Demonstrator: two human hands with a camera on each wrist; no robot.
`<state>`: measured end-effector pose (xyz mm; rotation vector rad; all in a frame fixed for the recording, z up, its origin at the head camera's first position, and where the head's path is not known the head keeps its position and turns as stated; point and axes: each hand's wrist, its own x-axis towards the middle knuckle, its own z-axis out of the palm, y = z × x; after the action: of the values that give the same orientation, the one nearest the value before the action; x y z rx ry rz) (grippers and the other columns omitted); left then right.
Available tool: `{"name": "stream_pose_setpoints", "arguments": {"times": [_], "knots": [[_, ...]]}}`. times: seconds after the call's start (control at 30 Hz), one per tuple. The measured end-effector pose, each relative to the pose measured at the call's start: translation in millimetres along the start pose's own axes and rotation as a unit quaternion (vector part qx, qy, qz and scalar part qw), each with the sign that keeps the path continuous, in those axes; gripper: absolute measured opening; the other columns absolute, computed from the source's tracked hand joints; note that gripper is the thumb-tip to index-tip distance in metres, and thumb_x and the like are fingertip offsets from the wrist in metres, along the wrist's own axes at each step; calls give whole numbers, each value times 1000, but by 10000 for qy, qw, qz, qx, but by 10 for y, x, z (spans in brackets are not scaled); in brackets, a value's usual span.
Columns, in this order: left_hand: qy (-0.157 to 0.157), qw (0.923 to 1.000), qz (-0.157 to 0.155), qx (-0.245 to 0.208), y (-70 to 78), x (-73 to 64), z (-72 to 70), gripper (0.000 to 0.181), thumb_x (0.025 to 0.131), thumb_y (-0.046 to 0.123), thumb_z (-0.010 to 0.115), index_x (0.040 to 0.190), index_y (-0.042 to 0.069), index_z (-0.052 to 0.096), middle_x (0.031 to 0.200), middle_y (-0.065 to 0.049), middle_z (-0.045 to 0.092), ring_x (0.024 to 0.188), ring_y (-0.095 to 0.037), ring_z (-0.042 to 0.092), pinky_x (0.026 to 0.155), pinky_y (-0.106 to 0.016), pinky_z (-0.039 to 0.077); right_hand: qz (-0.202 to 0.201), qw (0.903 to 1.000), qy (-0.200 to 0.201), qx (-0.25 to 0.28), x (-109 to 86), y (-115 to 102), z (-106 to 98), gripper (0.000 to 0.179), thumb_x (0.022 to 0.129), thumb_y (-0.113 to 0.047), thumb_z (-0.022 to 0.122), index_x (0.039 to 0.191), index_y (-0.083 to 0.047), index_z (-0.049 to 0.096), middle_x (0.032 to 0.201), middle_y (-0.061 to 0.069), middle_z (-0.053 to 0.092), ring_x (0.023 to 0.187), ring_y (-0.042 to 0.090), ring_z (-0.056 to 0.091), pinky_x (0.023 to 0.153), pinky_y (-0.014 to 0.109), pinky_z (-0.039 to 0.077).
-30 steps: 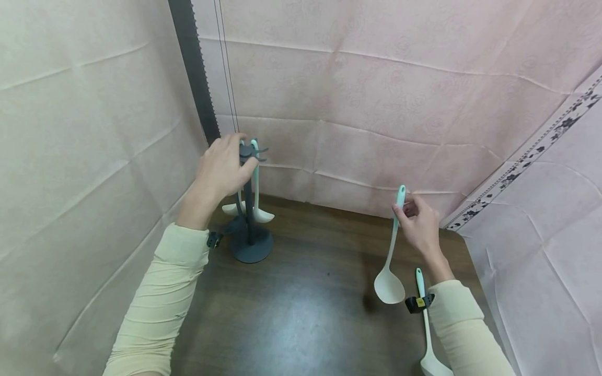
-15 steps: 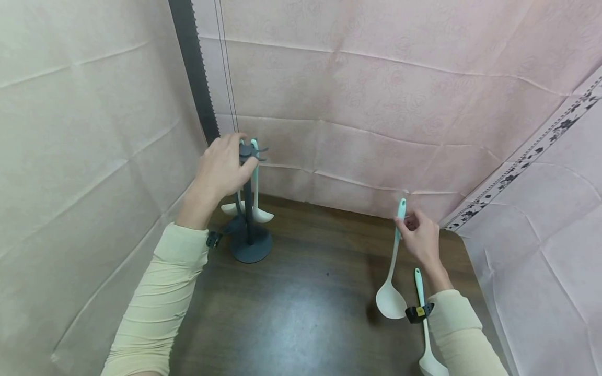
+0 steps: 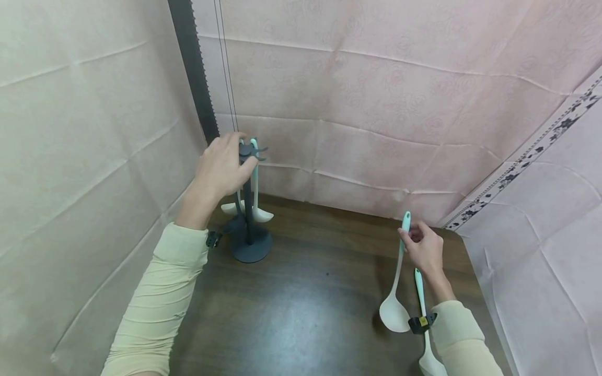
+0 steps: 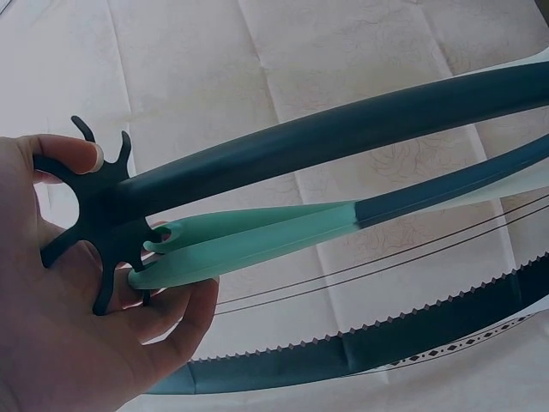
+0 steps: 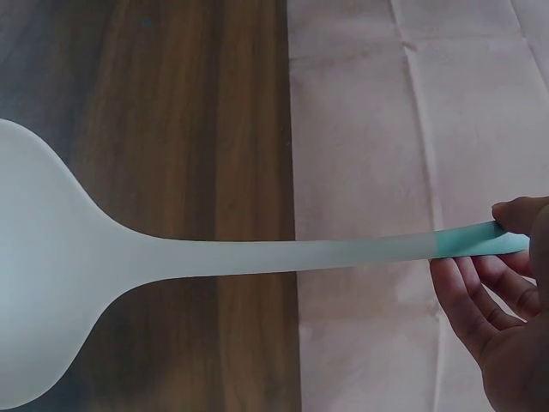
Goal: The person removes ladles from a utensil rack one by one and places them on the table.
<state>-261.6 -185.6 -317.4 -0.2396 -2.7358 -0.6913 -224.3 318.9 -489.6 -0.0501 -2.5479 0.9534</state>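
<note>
Currently, the right hand (image 3: 425, 248) pinches the ladle (image 5: 223, 258) by its mint handle, thumb on one side, fingers bent to the other, almost no gap. Ladle is on the right side of the scene, upper end of the handle far, white bowl near and slightly left. Long axis runs roughly near-far, tilted; can't tell if the bowl touches the table (image 3: 301, 324).

Left hand (image 3: 223, 166) at far left, fingers and thumb curled round the hooked top of the dark utensil stand (image 3: 251, 253), which is upright. At least two hanging utensils (image 3: 255, 190) with mint handles on it, heads down.

Key relation: ladle is well apart from the stand, to its right and somewhat nearer; right hand has it, left hand is well off to the left. Second mint-handled utensil (image 3: 428, 347) lies near right, partly under the right wrist; type unclear, head cropped.
</note>
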Motion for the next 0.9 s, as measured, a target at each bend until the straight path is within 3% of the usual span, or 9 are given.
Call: {"name": "stream_pose_setpoints", "arguments": {"times": [0.17, 0.9], "knots": [[29, 10000, 47, 5, -9, -3, 0, 68, 96, 37, 46, 153, -1, 47, 148, -22, 56, 132, -41, 52, 107, -60, 44, 108, 9997, -124, -167, -61, 69, -14, 28, 100, -27, 75, 111, -2, 71, 87, 11, 72, 62, 8, 64, 52, 18, 49], [-29, 10000, -18, -23, 20, -21, -11, 68, 96, 37, 46, 153, 0, 46, 147, -22, 56, 127, -41, 53, 104, -60, 45, 531, 9968, -565, -199, -306, 417, 78, 25, 99, -25, 77, 107, -2, 71, 86, 10, 71, 61, 13, 65, 53, 24, 51]]}}
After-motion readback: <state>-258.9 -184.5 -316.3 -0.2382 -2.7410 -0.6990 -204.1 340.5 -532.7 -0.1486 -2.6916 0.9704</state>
